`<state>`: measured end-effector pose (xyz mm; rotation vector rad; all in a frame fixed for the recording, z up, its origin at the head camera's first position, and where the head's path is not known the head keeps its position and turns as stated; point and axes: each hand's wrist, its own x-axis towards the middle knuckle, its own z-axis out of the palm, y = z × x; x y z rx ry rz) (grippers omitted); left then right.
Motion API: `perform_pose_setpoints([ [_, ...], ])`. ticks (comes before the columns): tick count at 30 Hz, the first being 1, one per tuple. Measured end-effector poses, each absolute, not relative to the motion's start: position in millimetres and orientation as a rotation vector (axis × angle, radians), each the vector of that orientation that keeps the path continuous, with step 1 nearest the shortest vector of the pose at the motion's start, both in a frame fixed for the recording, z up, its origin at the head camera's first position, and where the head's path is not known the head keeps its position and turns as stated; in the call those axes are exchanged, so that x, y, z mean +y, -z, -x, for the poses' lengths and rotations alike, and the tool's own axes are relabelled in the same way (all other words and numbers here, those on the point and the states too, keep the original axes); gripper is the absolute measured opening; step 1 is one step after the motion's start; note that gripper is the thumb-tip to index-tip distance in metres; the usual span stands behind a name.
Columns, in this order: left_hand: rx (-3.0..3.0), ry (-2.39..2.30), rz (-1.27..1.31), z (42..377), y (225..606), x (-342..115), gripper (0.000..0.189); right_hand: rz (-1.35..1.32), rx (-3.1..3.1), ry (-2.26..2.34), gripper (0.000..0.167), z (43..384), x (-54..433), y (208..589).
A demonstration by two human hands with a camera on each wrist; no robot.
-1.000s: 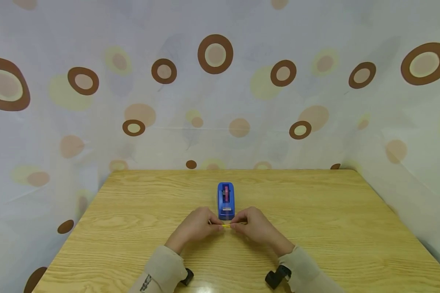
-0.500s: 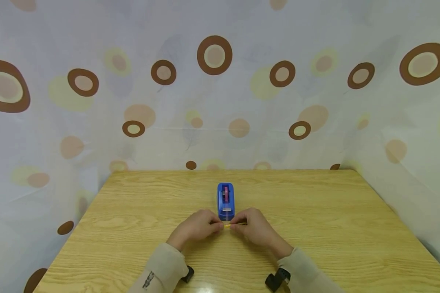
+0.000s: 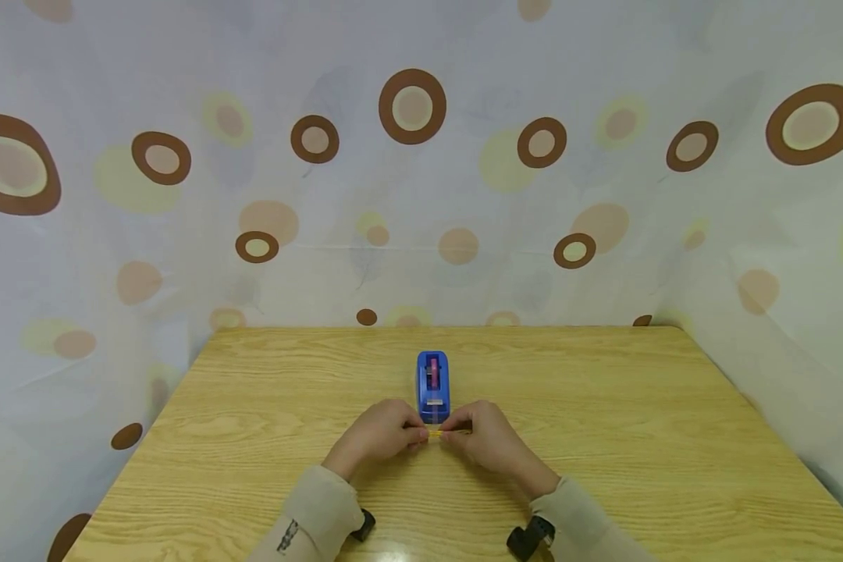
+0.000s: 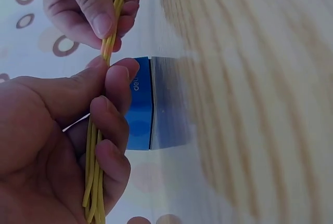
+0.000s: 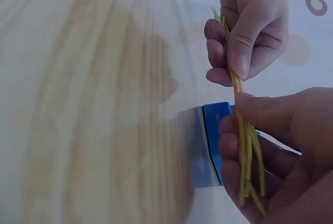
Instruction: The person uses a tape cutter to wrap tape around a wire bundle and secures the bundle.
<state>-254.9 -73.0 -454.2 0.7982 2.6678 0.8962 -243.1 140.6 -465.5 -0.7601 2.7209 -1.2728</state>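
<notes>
- Pinched by thumb and fingers of the left hand [image 3: 386, 432] and the right hand [image 3: 487, 437], one bundle of yellow sticks [image 5: 244, 141] passes through both grips, its ends jutting beyond each.
- It hangs above the tabletop [image 3: 288, 406], just before the near end of a blue tape dispenser [image 3: 425, 394], roughly midway between the side edges.
- Pink roll [image 3: 434, 373] in the dispenser's slot.
- Sticks thin, ends fanned; tabletop wood-grained.
</notes>
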Motion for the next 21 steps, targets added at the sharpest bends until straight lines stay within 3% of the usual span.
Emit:
perform_pose_setpoints([
  [7, 2.694, -0.883, -0.782, 255.4, 453.6, -72.2, 0.028, 0.827, 2.653, 1.176, 0.014, 247.3, 142.8, 460.5],
  [12, 2.737, -0.886, -0.788, 256.8, 451.4, -71.0, 0.018, 0.800, 2.471, 1.232, 0.025, 252.0, 143.5, 458.0],
  [21, 2.771, -0.891, -0.766, 256.8, 453.0, -70.9, 0.009, 0.682, 2.297, 1.308, 0.028, 256.9, 143.8, 453.2],
])
